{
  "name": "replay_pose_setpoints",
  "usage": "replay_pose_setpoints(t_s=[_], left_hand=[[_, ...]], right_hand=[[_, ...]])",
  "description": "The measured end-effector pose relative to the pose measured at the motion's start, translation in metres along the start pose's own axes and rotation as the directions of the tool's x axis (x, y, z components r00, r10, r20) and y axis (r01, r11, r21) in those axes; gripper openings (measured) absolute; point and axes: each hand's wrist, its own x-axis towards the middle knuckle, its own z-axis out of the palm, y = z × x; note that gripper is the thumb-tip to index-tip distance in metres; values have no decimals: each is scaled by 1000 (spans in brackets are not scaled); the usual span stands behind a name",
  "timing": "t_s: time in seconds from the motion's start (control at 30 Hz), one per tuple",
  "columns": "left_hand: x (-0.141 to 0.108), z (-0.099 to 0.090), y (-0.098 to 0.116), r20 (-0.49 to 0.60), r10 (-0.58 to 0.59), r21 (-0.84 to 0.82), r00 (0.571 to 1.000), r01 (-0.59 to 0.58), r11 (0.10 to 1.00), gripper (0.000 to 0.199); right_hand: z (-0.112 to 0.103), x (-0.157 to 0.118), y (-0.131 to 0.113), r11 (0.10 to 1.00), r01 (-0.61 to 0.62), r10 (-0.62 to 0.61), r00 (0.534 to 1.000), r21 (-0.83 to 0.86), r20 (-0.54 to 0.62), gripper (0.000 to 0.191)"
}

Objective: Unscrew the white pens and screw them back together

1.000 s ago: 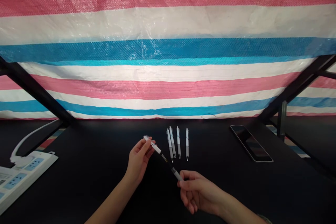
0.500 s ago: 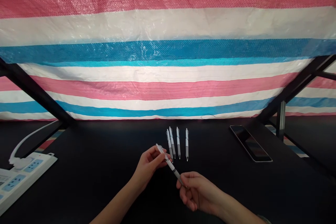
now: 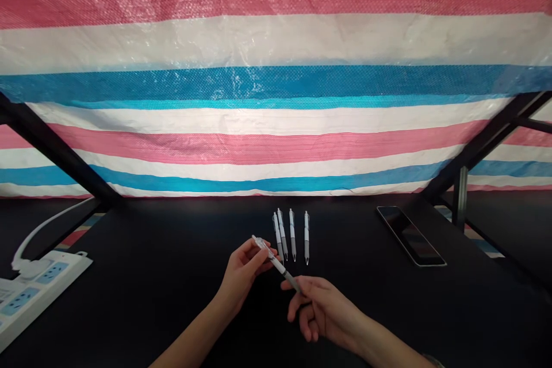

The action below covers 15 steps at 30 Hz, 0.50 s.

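Observation:
A white click pen [image 3: 278,265] with a grey grip slants down to the right between my two hands. My left hand [image 3: 244,273] is closed on its upper, clip end, with thumb and fingers pinching the barrel. At the grey end, my right hand [image 3: 323,307] has its thumb and index finger against the grip, and its other fingers are loosely curled and apart. The pen's tip is hidden by the right hand. Just beyond, several similar white pens [image 3: 292,236] lie side by side on the black table [image 3: 172,264], tips toward me.
A dark phone [image 3: 409,236] lies on the right of the table. At the left edge sits a white power strip [image 3: 47,282] with a plugged-in white cable [image 3: 47,224]. Black slanted frame bars stand on both sides, before a striped plastic sheet [image 3: 259,149].
My right hand's fingers have loosened and spread, with the index finger now stretched past the pen. The left hand and the pen have shifted slightly left.

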Motion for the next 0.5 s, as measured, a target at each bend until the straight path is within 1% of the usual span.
replay_pose_setpoints(t_s=[0.03,0.1,0.23,0.33,0.4,0.5], left_hand=[[0,0,0,-6,0,6,1000,0,1000,23],[0,1,1,-11,-2,11,1000,2,1000,24],[0,1,1,-27,7,10,1000,-7,1000,26],[0,0,0,-8,14,25,1000,-14,1000,24],[0,0,0,10,10,30,1000,-10,999,23],[-1,0,0,13,17,29,1000,-17,999,22]], right_hand=[[0,0,0,1000,22,-22,1000,-9,-14,43],[-1,1,0,1000,20,-20,1000,-17,-20,41],[-1,2,-1,1000,-14,14,1000,16,-11,51],[0,0,-2,1000,21,-21,1000,-6,-10,41],[1,-1,-3,1000,20,-20,1000,-23,13,37],[1,-1,-2,1000,14,-14,1000,2,23,43]])
